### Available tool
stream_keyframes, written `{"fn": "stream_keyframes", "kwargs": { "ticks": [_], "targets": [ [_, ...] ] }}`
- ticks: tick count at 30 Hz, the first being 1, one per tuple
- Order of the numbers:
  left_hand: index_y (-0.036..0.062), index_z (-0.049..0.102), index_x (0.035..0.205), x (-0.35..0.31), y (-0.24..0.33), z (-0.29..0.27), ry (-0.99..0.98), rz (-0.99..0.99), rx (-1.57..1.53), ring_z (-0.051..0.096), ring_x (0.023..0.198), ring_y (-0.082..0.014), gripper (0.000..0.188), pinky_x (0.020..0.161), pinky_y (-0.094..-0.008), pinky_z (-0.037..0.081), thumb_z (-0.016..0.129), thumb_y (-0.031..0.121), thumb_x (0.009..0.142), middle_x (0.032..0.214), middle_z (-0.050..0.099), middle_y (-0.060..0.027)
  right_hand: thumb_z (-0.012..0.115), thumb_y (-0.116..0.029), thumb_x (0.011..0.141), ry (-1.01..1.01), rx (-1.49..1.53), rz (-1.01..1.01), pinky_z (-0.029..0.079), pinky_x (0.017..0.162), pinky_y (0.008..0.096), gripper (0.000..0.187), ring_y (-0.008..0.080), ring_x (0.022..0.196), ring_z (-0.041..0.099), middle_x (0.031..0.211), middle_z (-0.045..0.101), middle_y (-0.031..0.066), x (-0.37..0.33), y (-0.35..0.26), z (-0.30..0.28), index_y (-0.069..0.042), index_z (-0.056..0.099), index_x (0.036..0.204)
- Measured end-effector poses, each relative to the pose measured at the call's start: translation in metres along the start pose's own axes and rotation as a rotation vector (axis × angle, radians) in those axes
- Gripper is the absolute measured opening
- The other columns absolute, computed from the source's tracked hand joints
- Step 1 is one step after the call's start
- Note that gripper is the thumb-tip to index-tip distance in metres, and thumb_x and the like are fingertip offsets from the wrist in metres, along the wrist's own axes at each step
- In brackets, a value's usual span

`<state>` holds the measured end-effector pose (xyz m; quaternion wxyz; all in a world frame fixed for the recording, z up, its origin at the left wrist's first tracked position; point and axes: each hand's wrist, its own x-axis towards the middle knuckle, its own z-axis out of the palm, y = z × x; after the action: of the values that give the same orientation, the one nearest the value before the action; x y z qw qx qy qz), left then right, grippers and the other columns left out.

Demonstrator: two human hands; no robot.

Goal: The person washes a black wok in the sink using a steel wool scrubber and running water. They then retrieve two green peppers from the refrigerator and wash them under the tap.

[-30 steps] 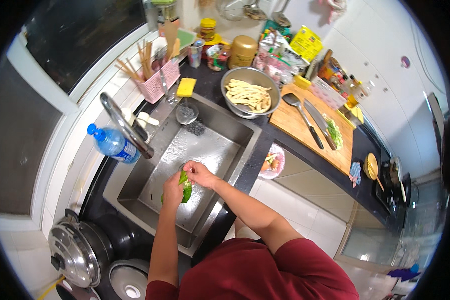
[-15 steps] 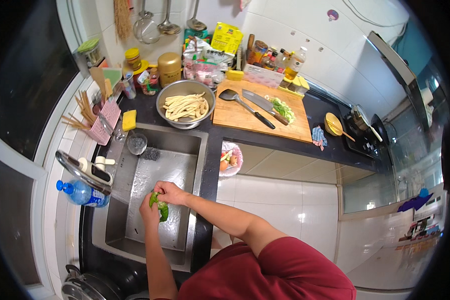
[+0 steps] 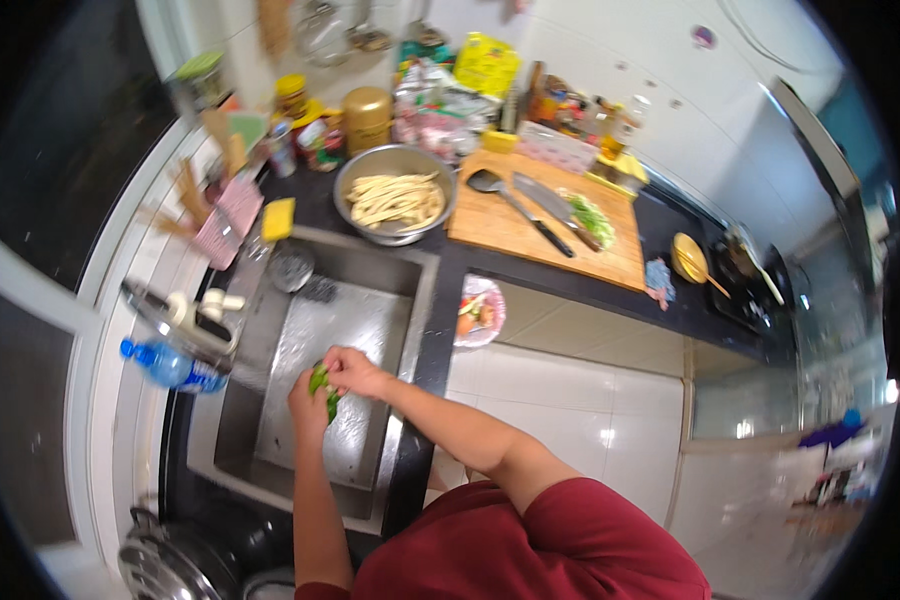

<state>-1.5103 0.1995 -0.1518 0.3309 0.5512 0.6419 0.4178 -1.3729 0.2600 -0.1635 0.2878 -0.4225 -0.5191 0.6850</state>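
Over the sink [image 3: 422,300], my left hand [image 3: 306,402] is closed round a green pepper [image 3: 318,380]. My right hand [image 3: 358,372] meets it from the right, its fingers pinched against the pepper's upper part. The pepper looks torn open, with a pale inside showing between my hands; blur and fingers hide the rest. Beneath them is the wet basin floor, with a small dark bit lying on it. A steel scourer [image 3: 318,289] and a small clear bowl [image 3: 291,268] rest at the sink's far left corner.
A steel bowl of pale strips [image 3: 395,200] stands behind the sink. On a cutting board [image 3: 490,230] lie a spatula [image 3: 522,213], a knife [image 3: 550,200] and chopped greens [image 3: 592,220]. Left are a faucet [image 3: 185,335] and blue bottle [image 3: 170,366]; a waste bin [image 3: 482,312] sits below.
The whole view has shifted, with the counter things sitting further right in the picture. Both hands stay together on the pepper, with the right fingers moved slightly on it.
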Motion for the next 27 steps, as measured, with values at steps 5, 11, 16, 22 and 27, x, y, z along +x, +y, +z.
{"fn": "stream_keyframes", "kwargs": {
  "ticks": [5, 11, 16, 22, 27],
  "targets": [
    [-0.0001, 0.058, 0.097, -0.001, -0.013, -0.010, 0.183, -0.055, 0.099, 0.059, 0.083, -0.0401, 0.019, 0.074, -0.0442, 0.045, 0.052, 0.007, 0.081, 0.085, 0.061, -0.0217, 0.062, 0.000, 0.080, -0.065, 0.006, -0.056, 0.050, 0.056, 0.0248, 0.020, 0.0101, 0.066, 0.056, 0.079, 0.055, 0.0019, 0.003, 0.000, 0.024, -0.003, 0.052, 0.097],
    [-0.0009, 0.058, 0.100, -0.003, -0.023, -0.022, 0.272, -0.057, 0.115, 0.059, 0.085, -0.0418, 0.023, 0.075, -0.0474, 0.046, 0.059, 0.005, 0.078, 0.089, 0.061, -0.0253, 0.056, 0.002, 0.081, 0.075, 0.292, 0.064, 0.049, 0.056, 0.0233, 0.021, 0.0080, 0.064, 0.054, 0.077, 0.055, 0.0010, 0.005, -0.004, 0.034, -0.003, 0.054, 0.102],
    [-0.0025, 0.056, 0.100, -0.008, -0.045, -0.020, 0.202, -0.065, 0.281, 0.057, 0.084, -0.0447, 0.026, 0.074, -0.0497, 0.044, 0.059, -0.001, 0.074, 0.087, 0.059, -0.0256, 0.052, 0.002, 0.083, 0.067, 0.234, -0.044, 0.047, 0.054, 0.0241, 0.017, 0.0106, 0.061, 0.056, 0.077, 0.057, 0.0032, 0.014, 0.001, 0.040, -0.002, 0.055, 0.099],
    [-0.0015, 0.055, 0.100, -0.027, -0.056, -0.021, 0.284, -0.173, 0.171, 0.059, 0.084, -0.0408, 0.024, 0.074, -0.0432, 0.046, 0.059, -0.002, 0.076, 0.088, 0.060, -0.0232, 0.047, 0.000, 0.084, 0.047, 0.551, 0.153, 0.049, 0.056, 0.0260, 0.017, 0.0136, 0.066, 0.058, 0.082, 0.058, 0.0058, 0.024, -0.053, 0.025, -0.001, 0.054, 0.099],
    [-0.0002, 0.055, 0.103, -0.031, -0.059, -0.022, 0.392, -0.217, -0.020, 0.061, 0.080, -0.0293, 0.026, 0.077, -0.0370, 0.047, 0.060, 0.001, 0.078, 0.087, 0.061, -0.0178, 0.047, -0.004, 0.083, 0.005, 0.387, 0.314, 0.049, 0.058, 0.0272, 0.023, 0.0139, 0.074, 0.055, 0.088, 0.057, 0.0060, 0.026, -0.007, 0.009, -0.003, 0.055, 0.105]
  ]
}}
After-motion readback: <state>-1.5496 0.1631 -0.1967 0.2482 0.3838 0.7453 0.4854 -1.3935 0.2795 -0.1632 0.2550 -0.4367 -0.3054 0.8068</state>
